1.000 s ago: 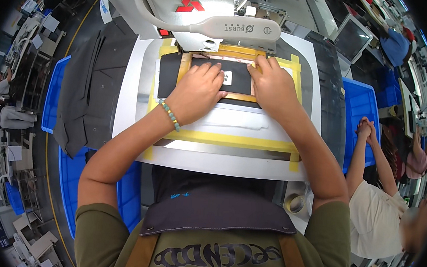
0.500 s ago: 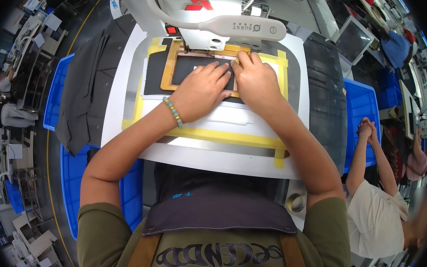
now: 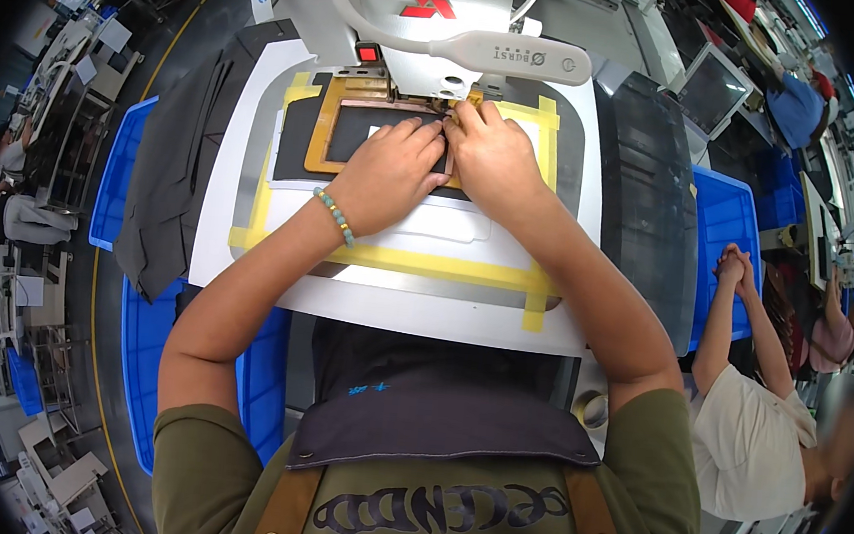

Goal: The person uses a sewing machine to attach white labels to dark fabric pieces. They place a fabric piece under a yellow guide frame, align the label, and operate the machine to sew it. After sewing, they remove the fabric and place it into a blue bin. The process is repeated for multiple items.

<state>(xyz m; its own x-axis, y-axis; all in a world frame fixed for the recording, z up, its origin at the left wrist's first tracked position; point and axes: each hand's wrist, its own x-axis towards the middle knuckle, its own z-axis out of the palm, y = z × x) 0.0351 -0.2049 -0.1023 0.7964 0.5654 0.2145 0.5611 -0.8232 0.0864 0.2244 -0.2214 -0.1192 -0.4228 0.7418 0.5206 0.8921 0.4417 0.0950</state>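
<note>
A white sewing machine head (image 3: 387, 13) overhangs a tan-yellow rectangular frame (image 3: 319, 138) on dark fabric (image 3: 294, 141). Beneath them is a white board (image 3: 374, 308) bordered with yellow tape (image 3: 397, 260). My left hand (image 3: 384, 171) lies over the fabric at the frame's lower right, fingers loosely extended and slightly bent. My right hand (image 3: 490, 162) has its fingers bent around the frame's right and upper edge, just under the machine head, where the fingertips are partly hidden.
Dark fabric pieces (image 3: 170, 156) lie left of the board. Blue bins stand left (image 3: 118, 172) and right (image 3: 732, 216). A co-worker (image 3: 750, 433) sits at my right with clasped hands. Other workstations line both sides; a tape roll (image 3: 591, 409) is below the board.
The board, frame, fabric and both my hands have moved leftward beneath the machine, which now appears farther right in view. My two hands are closer together.
</note>
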